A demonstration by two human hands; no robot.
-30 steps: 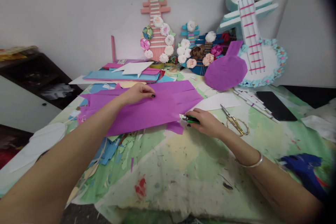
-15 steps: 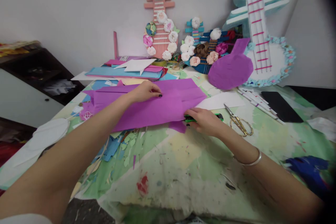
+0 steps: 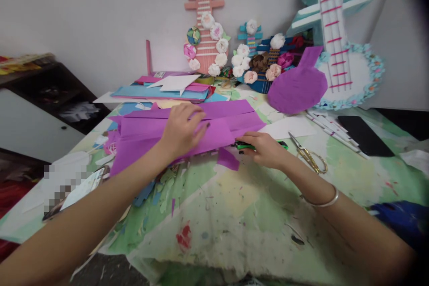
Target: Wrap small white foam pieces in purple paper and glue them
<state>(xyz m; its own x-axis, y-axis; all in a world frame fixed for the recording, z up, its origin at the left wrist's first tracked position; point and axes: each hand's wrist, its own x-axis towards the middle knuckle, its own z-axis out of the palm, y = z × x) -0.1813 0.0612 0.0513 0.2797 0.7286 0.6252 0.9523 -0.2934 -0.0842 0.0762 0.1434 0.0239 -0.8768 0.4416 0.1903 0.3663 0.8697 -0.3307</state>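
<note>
Purple paper [image 3: 214, 132] lies in creased, overlapping layers across the table. Over its middle is my left hand [image 3: 184, 129], fingers bent and apart, slightly blurred; it grips nothing that I can see. My right hand [image 3: 263, 148] is closed around a green and black cutter [image 3: 280, 145] at the paper's lower right edge. Just below that edge lies a small purple scrap [image 3: 228, 159]. Gold-handled scissors [image 3: 310, 156] rest to the right of my right hand, and a white sheet [image 3: 288, 128] lies beyond it.
Behind stand a pink flowered instrument model [image 3: 205, 49], a purple one [image 3: 297, 89] and a large white one [image 3: 337, 53]. Stacked coloured paper [image 3: 161, 92] lies at the back left. White sticks [image 3: 335, 133] and a black slab [image 3: 365, 136] are at the right; a phone [image 3: 82, 187] is at the left.
My left hand has moved a little nearer and its fingers have spread. The paper's near edge has shifted and folded over, showing more of the small scrap. My right hand still holds the cutter.
</note>
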